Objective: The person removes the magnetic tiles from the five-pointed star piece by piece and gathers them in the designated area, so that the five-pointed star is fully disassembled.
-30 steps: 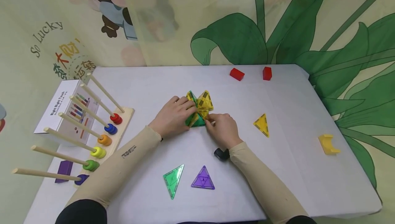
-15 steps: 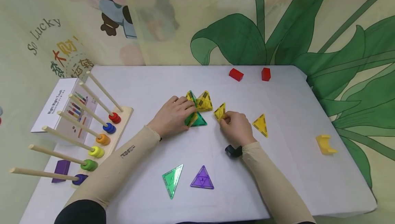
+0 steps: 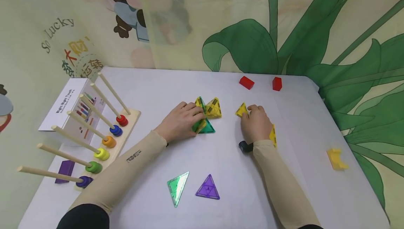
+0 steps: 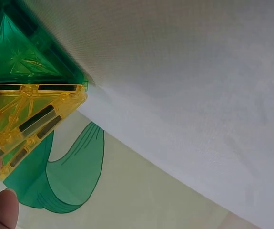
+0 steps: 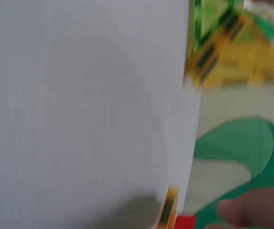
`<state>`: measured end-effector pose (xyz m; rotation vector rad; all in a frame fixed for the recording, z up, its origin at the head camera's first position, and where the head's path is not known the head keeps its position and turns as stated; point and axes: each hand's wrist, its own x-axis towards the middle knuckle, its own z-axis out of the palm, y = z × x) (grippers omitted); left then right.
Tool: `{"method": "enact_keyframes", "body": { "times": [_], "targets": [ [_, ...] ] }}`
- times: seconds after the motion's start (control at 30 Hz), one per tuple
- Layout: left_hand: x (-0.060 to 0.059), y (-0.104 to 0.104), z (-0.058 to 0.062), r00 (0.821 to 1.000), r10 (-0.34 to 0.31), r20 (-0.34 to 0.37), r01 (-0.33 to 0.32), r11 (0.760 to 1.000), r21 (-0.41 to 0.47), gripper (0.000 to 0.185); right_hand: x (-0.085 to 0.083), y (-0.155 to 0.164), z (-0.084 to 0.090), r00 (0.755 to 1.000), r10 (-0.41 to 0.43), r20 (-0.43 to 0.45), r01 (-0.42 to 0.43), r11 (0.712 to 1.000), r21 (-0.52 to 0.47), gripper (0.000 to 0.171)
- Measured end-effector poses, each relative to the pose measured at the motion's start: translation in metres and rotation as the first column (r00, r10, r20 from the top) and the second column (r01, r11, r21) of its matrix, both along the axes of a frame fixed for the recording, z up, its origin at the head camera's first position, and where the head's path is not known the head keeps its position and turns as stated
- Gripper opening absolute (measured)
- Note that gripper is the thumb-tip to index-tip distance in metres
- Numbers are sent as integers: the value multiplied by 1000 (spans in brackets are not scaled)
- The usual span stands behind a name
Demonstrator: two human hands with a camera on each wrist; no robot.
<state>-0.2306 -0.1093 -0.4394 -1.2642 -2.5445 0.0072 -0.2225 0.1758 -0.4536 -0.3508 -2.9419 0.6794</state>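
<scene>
While holding the green-and-yellow tile cluster (image 3: 214, 109) mid-frame in the curled grip of the left hand (image 3: 182, 122), best handle the yellow tile (image 3: 241, 110), right of centre by the fingers of the right hand (image 3: 257, 124), pinched or loose impossible to tell, by its rims, as probably light, stiff and slick.

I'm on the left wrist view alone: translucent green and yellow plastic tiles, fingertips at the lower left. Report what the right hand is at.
Observer: The right hand is at a translucent yellow triangular plastic tile; whether it grips it, I can't tell.
Operator: Next, loose tiles low in the head view.
Observer: A translucent green triangular plastic tile lies left of a translucent purple triangular plastic tile, not touching it.
Operator: Now the far edge of the white-covered table.
Observer: Two small red blocks sit near it, apart from each other.
</scene>
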Motion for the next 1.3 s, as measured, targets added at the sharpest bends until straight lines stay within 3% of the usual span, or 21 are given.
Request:
{"method": "enact_keyframes", "body": {
  "times": [0.1,0.23,0.33,0.47,0.93,1.1,1.3],
  "targets": [
    [0,1,0,1000,-6,-11,6,1000,-7,68,8,-18,-2,989,143,-42,-146,985,-87,27],
    [0,1,0,999,-2,-37,2,1000,-16,73,13,-43,-6,919,394,-23,-390,897,-208,22],
    [0,1,-1,999,-6,-52,5,1000,-18,75,12,-57,-11,876,482,7,-463,847,-260,25],
    [1,0,-1,998,-5,-57,5,1000,-15,76,10,-67,-14,864,503,16,-482,836,-261,26],
    [3,1,1,998,-2,-63,0,1000,-23,77,18,-66,-12,881,471,-36,-468,859,-208,23],
    [3,1,0,998,-4,-68,3,1000,-14,77,22,-65,-16,888,459,-33,-453,859,-240,23],
    [1,-1,-4,995,1,-97,0,1000,2,75,23,-62,-17,876,480,-52,-473,834,-284,24]
  ]
}}
